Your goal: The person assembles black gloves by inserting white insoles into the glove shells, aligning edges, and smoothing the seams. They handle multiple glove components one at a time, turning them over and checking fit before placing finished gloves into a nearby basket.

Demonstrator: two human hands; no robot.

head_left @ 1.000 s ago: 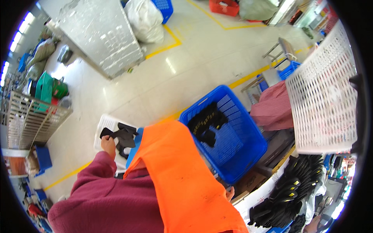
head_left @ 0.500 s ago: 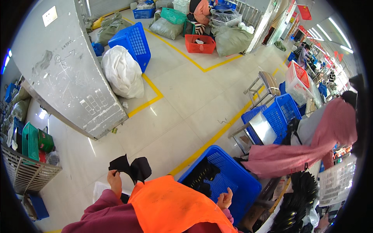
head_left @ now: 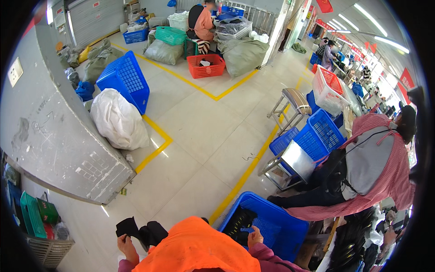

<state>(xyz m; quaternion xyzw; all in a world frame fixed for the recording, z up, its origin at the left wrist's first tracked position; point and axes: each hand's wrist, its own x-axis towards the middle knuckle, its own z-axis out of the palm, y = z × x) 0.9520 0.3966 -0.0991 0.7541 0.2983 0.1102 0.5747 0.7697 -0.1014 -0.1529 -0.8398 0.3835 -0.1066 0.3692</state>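
We can read no word or number with certainty. Between two and three o'clock we note a red banner (head_left: 404, 85) with pale, blurred characters; near two, a lettered red strip (head_left: 354, 50) is too small to make out. At twelve, a red basket (head_left: 212, 72) carries unresolved pale print. Toward half past ten, we find a small notice (head_left: 96, 4) on the grey shutter (head_left: 97, 20), illegible. Near six, black pieces (head_left: 239, 223) in a blue crate (head_left: 290, 229) bear unclear yellow marks.
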